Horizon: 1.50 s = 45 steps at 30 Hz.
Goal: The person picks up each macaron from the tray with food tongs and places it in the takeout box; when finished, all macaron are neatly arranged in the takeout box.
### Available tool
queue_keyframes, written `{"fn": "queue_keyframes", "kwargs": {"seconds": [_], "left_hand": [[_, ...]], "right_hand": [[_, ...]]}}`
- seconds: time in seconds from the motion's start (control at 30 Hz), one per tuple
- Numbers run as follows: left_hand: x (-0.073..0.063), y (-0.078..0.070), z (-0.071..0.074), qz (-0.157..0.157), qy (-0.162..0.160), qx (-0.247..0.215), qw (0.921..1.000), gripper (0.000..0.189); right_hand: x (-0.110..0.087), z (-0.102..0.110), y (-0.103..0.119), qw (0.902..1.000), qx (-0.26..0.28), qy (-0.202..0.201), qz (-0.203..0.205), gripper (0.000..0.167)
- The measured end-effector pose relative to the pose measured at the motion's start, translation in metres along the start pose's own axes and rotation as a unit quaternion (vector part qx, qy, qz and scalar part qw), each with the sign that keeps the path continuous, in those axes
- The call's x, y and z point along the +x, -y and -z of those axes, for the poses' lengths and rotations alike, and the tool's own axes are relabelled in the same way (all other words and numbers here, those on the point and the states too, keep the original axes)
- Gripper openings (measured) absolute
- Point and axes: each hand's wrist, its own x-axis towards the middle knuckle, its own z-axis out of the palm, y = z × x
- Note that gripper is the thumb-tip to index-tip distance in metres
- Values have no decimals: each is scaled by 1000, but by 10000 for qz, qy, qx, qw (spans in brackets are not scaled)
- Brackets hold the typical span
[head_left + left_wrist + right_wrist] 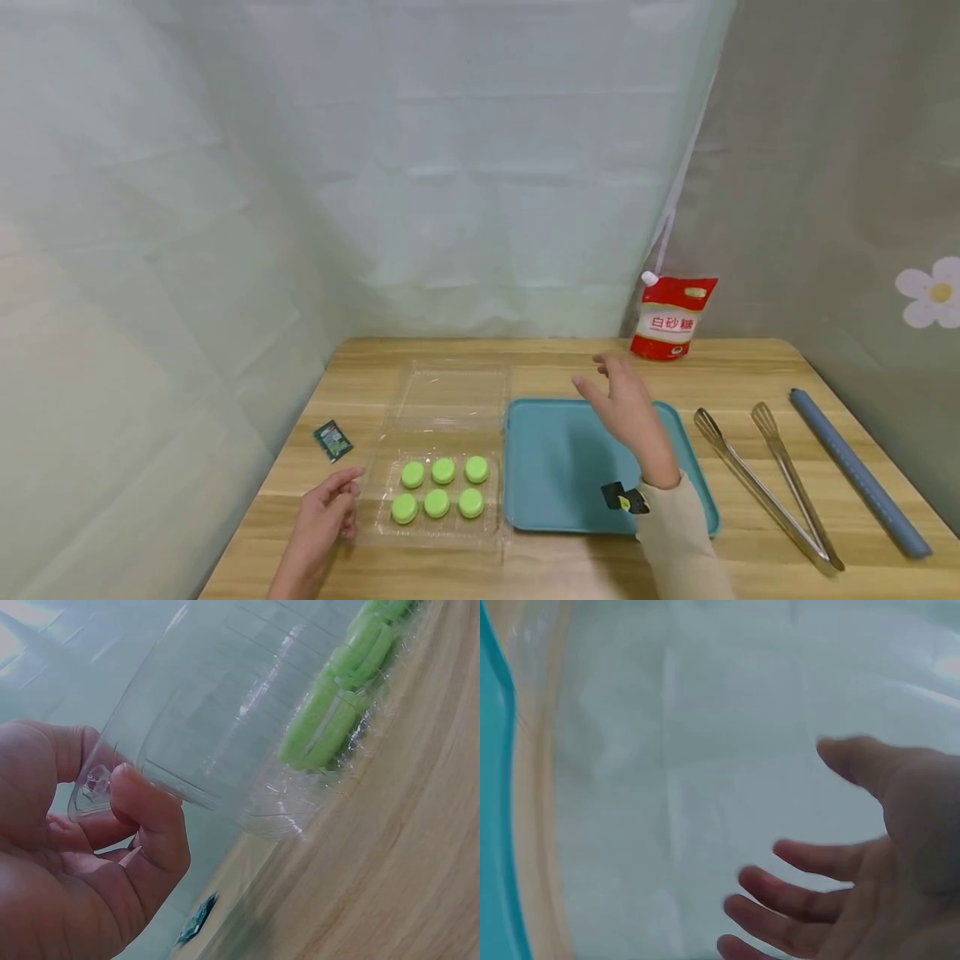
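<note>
My left hand pinches the left rim of a clear plastic clamshell box between thumb and fingers. Several light green macarons sit in two rows in the box's base. Its clear lid lies folded back towards the far side. Over the blue tray hovers my right hand, fingers spread and thumb apart, touching nothing. In the right wrist view its palm shows nothing held.
A small dark green sachet lies left of the box. At the back right stands a red and white sugar pouch. Right of the tray lie metal tongs and a long blue-grey rod. Cloth curtains hang behind the table.
</note>
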Motion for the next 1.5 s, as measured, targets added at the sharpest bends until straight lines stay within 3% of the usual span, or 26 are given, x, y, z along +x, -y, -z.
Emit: {"fn": "queue_keyframes", "kwargs": {"seconds": [0.3, 0.53, 0.73, 0.9, 1.13, 1.27, 1.5], "left_hand": [[4, 1, -2, -51, 48, -27, 10000, 52], [2, 3, 0, 91, -18, 49, 9999, 52], [-1, 1, -1, -22, -33, 15, 10000, 53], [-1, 1, 0, 10, -26, 99, 9999, 53], [3, 2, 0, 38, 6, 177, 9998, 54], [2, 1, -1, 42, 10, 221, 9997, 54], [1, 0, 0, 78, -21, 245, 9997, 57]], "right_hand": [[10, -41, 2, 9960, 888, 103, -56, 66], [5, -73, 7, 9834, 1620, 773, -266, 68], [1, -99, 7, 9726, 1896, 1301, -348, 70], [1, -111, 6, 9622, 2096, 1651, -541, 79], [3, -117, 5, 9531, 2310, 1826, -700, 78], [4, -117, 4, 9395, 2621, 2044, -832, 80], [6, -115, -1, 9017, 3638, 1989, -1223, 82]]}}
